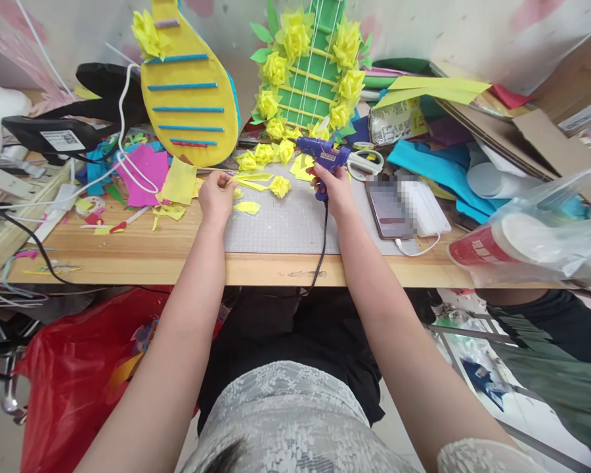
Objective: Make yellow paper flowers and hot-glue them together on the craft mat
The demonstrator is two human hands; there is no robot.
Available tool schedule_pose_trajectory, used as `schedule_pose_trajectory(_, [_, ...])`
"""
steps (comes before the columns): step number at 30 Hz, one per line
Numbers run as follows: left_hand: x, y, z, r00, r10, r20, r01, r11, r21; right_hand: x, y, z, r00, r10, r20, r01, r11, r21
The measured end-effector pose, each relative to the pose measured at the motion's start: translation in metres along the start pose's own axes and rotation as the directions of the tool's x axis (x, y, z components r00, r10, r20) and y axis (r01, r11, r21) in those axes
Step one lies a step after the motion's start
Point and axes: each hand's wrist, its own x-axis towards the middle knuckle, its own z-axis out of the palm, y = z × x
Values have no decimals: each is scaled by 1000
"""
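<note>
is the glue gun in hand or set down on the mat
In hand: the fingers of the right hand wrap around the glue gun, its nozzle pointing left.

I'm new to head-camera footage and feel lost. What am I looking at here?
There's no machine here: these are a person's bare hands, seen from a camera worn on their own head, looking forward and down. The right hand holds a purple-blue glue gun. The left hand has its fingertips together beside yellow paper strips; whether they grip anything is too small to tell. On the wooden table lie a grey mat, yellow paper flowers and a phone.
</note>
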Motion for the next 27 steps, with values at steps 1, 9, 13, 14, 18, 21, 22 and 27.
schedule_pose_trajectory(1, [0,0,2,1000,9,-9,-9,999,-39,-3,2,2,1000,-5,13,5,1000,10])
schedule_pose_trajectory(9, [-14,12,13,981,190,-30,-192,957,-217,-19,5,2,997,-8,78,14,997,-80])
schedule_pose_trajectory(13, [-18,11,22,967,234,-103,-254,923,-289,-22,2,-1,993,-6,118,18,995,-99])
schedule_pose_trajectory(14, [-18,10,25,970,229,-82,-243,916,-319,-23,1,-1,991,-6,131,20,994,-110])
schedule_pose_trajectory(18, [-20,4,38,972,233,21,-206,893,-400,-27,-3,1,985,-21,171,49,986,-161])
schedule_pose_trajectory(21, [-21,2,42,968,248,23,-219,891,-398,-28,-2,3,980,-54,190,88,980,-176])
schedule_pose_trajectory(22, [-21,1,42,967,253,14,-227,892,-390,-27,-1,3,978,-59,200,96,978,-183])
schedule_pose_trajectory(27, [-20,2,39,960,279,-6,-265,904,-336,-26,3,1,969,-69,237,127,963,-238])
